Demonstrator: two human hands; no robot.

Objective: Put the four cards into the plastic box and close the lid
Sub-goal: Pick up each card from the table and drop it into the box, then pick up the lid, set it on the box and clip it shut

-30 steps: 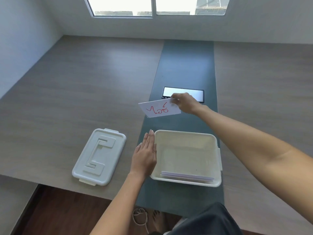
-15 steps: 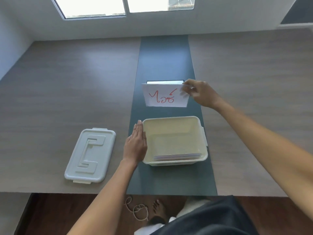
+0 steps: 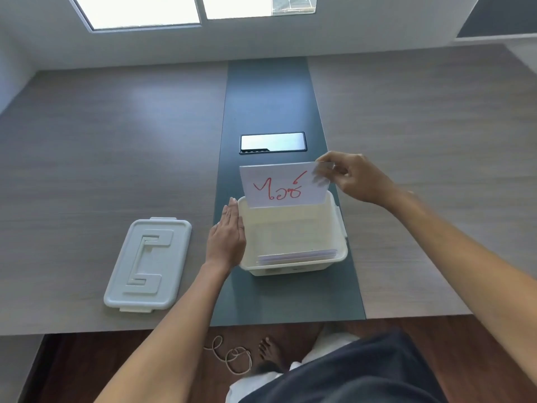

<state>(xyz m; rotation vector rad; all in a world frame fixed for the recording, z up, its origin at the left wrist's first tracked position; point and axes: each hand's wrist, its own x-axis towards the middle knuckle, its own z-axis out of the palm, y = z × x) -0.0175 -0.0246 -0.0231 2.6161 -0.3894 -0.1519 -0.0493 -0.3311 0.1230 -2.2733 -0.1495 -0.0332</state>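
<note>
From my remote seat, the far left of the desk point(image 3: 87, 146) shows the white box lid point(image 3: 148, 264) lying flat, top side up, well clear of the box and untouched. Next comes my left hand point(image 3: 226, 237), fingers straight and together, palm pressed flat against the left outer wall of the white plastic box point(image 3: 337, 225); it grips nothing, only braces the side. The box sits open on the dark green strip point(image 3: 267, 91) that runs down the middle of the desk. Inside it, along the near wall, I can see a thin stack of cards point(image 3: 297, 255) lying flat; how many there are I cannot tell. Above the far rim of the box stands the card with red handwriting point(image 3: 283, 184), held upright and facing me, its lower edge just at or inside the far wall of the box. My right hand point(image 3: 353, 177) pinches that card at its upper right corner between thumb and fingertips, the rest of the hand curled off to the right of the box. Beyond the card, farther along the green strip, lies a dark glossy rectangular panel point(image 3: 273, 142) set flat in the desk surface.
</note>
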